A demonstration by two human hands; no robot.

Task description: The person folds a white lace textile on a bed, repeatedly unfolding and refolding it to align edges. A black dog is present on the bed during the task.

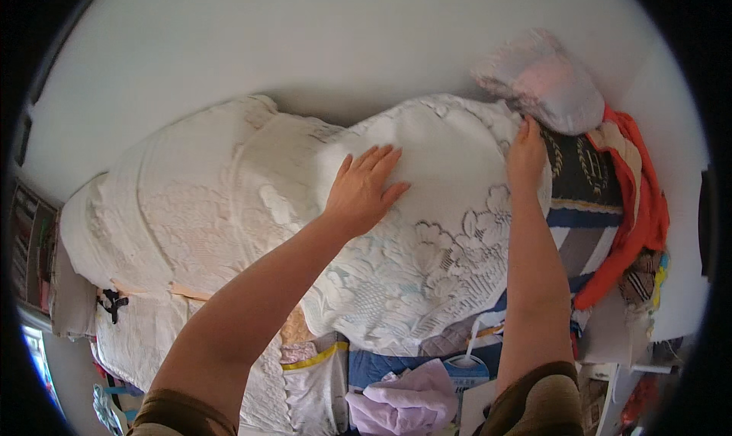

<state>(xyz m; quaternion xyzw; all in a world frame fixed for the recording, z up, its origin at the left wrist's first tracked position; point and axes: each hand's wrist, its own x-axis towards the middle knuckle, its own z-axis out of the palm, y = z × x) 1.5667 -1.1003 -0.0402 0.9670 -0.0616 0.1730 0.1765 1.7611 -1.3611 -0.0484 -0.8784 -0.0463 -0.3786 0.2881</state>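
A white textured cover (pixel 434 150) with raised flower patterns and a lacy scalloped border lies over a large bulging pile against the wall. My left hand (pixel 366 193) rests palm down on the middle of this cover, fingers spread and holding nothing. At the cover's right end, the fingers of my right hand (pixel 527 150) are closed on its edge; the fingertips are partly hidden. Just right of that hand, a black patterned textile (pixel 583 170) shows from under the cover. Above it sits a clear plastic bag (pixel 549 90) with pinkish contents.
An orange-red garment (pixel 643 190) drapes over the pile's right end. In front lie a lilac towel (pixel 406 399), a blue package with a white handle (pixel 468 370) and a grey-white cloth with a yellow band (pixel 317 387). A shelf (pixel 28 247) stands far left; the wall (pixel 366 41) runs behind.
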